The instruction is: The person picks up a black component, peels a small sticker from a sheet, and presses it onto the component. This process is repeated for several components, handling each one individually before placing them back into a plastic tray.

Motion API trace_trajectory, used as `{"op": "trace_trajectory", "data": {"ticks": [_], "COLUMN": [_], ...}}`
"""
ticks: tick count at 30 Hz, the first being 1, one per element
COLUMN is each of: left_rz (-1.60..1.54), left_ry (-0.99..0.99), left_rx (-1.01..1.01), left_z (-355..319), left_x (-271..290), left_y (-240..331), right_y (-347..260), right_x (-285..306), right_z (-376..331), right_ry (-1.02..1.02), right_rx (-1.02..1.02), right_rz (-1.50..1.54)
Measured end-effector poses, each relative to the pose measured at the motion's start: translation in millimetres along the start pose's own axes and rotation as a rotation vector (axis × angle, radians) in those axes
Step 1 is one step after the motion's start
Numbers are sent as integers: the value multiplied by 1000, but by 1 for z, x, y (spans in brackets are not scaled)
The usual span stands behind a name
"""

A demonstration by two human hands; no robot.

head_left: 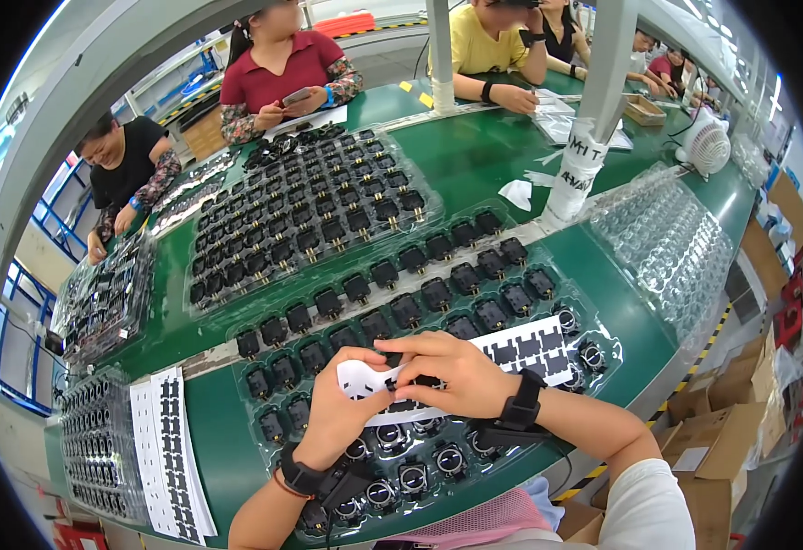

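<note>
While other people sat across the green table [502,156], the person held a white sheet of black stickers [511,353] over a clear tray of small black parts [420,298]. The left hand [337,412] was closed on the near end of the sheet, thumb on top. The right hand [447,367] pinched at the sheet with its fingertips, as if picking at one sticker. The sheet lay flat across the tray, just above the round parts in the front rows.

To do this step well, it seemed best to hold the sheet still with the left hand, lift just one sticker by its edge, and keep it from folding or sticking to the fingers. More sticker sheets [167,449] lay to the left on the table. Another full tray [310,211] sat farther back, and a stack of clear trays [667,243] stood to the right.
</note>
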State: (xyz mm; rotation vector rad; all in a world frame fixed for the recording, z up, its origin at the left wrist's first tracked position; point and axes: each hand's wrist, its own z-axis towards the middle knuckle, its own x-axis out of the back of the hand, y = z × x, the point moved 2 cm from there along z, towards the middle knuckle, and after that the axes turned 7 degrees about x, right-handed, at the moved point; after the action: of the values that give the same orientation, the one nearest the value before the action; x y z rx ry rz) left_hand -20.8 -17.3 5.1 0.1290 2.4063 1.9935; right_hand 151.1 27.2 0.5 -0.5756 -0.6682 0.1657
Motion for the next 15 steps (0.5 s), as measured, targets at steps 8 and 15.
{"op": "trace_trajectory", "data": {"ticks": [8,15], "left_rz": [-4,54], "left_ry": [16,59], "left_rx": [-39,-7], "left_z": [-2,5], "left_x": [3,4], "left_y": [0,-1], "right_y": [0,1], "right_x": [-2,12], "right_z": [3,7], "right_ry": [-3,221], "right_rx": [-34,-242], "right_rz": [63,85]}}
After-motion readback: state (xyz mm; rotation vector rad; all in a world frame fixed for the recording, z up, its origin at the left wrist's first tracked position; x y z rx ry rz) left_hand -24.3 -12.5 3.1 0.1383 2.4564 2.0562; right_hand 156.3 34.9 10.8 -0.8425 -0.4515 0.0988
